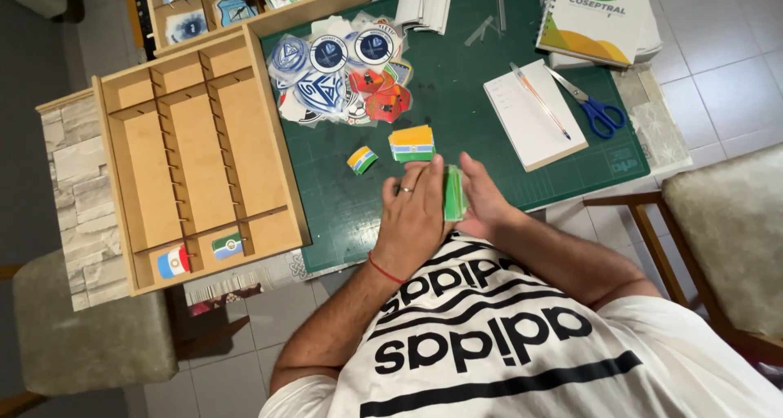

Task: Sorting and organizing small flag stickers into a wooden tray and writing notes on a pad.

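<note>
Both my hands meet over the near edge of a green cutting mat (489, 153). My left hand (414, 214), with a ring and a red wrist cord, and my right hand (483, 198) press a stack of green-edged stickers (454, 193) upright between them. Just beyond lies a stack of yellow, green and blue flag stickers (412, 142), and a smaller stack of the same kind (362, 159) sits to its left. A heap of round and shield-shaped blue, white and red stickers (342, 77) lies farther back.
A wooden divided tray (196, 153) stands left of the mat, with two flag stickers (200, 253) in its near compartments. A notepad with a pen (534, 112), blue scissors (599, 112) and a spiral notebook (595, 14) lie right. Chairs stand on both sides.
</note>
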